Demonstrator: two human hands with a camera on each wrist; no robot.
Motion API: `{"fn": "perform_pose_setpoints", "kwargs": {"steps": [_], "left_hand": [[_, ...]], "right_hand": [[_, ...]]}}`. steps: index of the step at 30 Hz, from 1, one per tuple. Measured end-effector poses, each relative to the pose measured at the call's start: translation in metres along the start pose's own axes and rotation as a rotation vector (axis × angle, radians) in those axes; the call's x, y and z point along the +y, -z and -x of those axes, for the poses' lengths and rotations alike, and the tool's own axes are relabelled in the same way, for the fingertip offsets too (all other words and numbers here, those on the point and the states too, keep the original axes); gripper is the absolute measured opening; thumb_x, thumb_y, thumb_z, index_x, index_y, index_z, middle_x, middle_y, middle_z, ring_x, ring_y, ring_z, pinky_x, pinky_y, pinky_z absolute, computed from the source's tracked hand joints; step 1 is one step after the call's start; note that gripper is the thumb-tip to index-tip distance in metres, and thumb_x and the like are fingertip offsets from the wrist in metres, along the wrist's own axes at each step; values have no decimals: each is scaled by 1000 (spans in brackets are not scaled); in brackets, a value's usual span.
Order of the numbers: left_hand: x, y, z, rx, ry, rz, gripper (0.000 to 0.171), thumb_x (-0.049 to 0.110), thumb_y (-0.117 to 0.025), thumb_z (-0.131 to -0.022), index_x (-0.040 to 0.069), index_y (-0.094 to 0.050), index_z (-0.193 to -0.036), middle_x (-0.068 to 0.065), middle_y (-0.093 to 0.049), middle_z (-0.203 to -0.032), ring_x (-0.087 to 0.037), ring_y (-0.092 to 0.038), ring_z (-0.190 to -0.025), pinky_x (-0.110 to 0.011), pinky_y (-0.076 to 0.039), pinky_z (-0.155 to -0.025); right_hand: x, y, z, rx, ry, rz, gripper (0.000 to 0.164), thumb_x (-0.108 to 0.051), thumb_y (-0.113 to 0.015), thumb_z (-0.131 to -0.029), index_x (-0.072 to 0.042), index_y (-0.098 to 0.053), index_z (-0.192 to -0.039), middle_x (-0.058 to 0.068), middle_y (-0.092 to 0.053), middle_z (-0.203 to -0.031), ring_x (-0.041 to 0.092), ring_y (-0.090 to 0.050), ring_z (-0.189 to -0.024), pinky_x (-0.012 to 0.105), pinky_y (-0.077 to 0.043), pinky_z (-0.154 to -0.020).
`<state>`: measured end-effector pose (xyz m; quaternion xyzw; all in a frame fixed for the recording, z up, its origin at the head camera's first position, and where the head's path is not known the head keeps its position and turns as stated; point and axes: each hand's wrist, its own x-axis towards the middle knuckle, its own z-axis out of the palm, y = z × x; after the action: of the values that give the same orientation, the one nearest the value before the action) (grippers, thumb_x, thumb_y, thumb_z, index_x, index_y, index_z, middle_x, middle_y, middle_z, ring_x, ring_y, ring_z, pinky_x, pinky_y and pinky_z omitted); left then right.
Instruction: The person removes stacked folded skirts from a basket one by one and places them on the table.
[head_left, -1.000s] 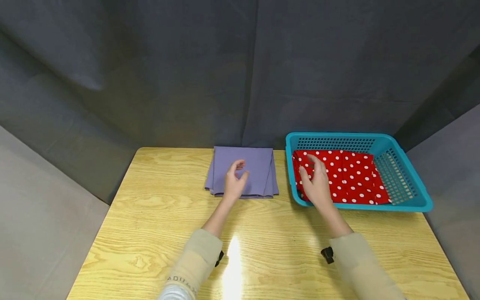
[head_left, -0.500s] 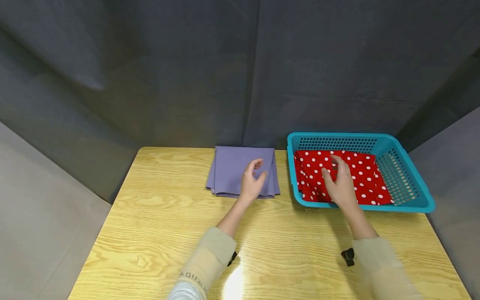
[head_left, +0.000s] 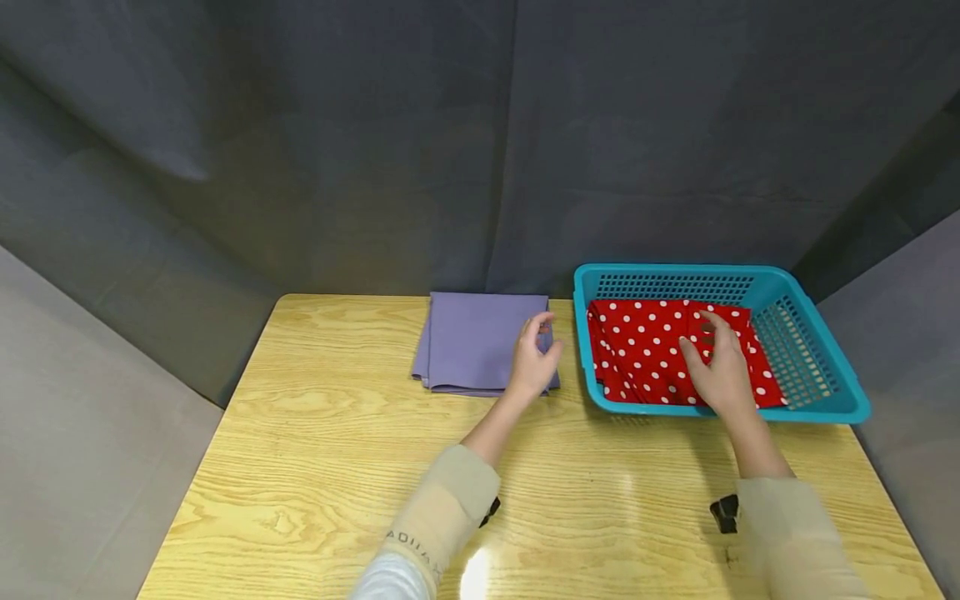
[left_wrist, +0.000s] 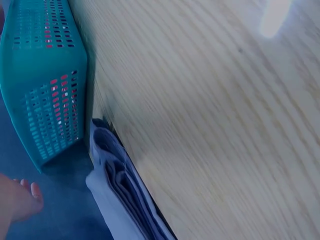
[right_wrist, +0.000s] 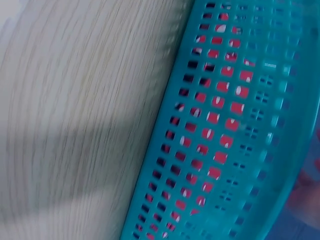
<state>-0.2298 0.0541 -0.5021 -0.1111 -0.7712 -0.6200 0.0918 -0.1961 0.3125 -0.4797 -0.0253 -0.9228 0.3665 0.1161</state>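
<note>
A folded purple cloth (head_left: 480, 342) lies at the back edge of the table. My left hand (head_left: 534, 358) hovers over its right side, fingers loosely bent and holding nothing. In the left wrist view the cloth's stacked layers (left_wrist: 122, 187) show edge-on, with part of the left hand (left_wrist: 20, 200) at the lower left. To the right, a red polka-dot cloth (head_left: 652, 350) lies folded flat in a teal plastic basket (head_left: 821, 404). My right hand (head_left: 722, 371) is above that cloth, thumb and fingers apart with nothing between them. The right wrist view shows the perforated basket wall (right_wrist: 215, 120).
The wooden table (head_left: 315, 467) extends in front and to the left. A dark grey curtain (head_left: 375, 167) hangs right behind the table's back edge, and lighter grey panels (head_left: 82, 433) stand at the sides.
Both hands have moved to the right, the left across the purple cloth to its right side, the right across the polka-dot cloth. The cloths and basket keep their places.
</note>
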Motion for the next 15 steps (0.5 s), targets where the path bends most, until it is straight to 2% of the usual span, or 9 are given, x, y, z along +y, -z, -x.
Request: {"fn": "perform_pose_setpoints", "kwargs": {"steps": [5,10,15], "left_hand": [[5,-10,-2,-19,-1,-25,42,2,-59,-80,1,-51,-122,-14,-54,-117,-30,-50,-105,-32,-43,-86],[8,-21,-4,-46,-4,5,45,1,-57,-80,-2,-49,-124,-18,-52,-118,-34,-49,-106,-38,-43,-88],[13,-31,-6,-61,17,-2,44,1,-57,-81,2,-50,-125,-14,-52,-119,-30,-50,-105,-39,-43,-86]], "right_hand": [[10,8,-1,-14,-37,29,62,-20,-49,-93,-2,-18,-143,31,-30,-133,47,-33,-116,66,-36,-84],[21,17,-2,-25,-66,56,62,-20,-48,-93,-1,-16,-142,33,-28,-133,50,-30,-118,68,-34,-84],[35,22,-5,-27,-81,75,62,-17,-48,-92,0,-15,-142,34,-28,-131,50,-30,-117,67,-33,-85]]}}
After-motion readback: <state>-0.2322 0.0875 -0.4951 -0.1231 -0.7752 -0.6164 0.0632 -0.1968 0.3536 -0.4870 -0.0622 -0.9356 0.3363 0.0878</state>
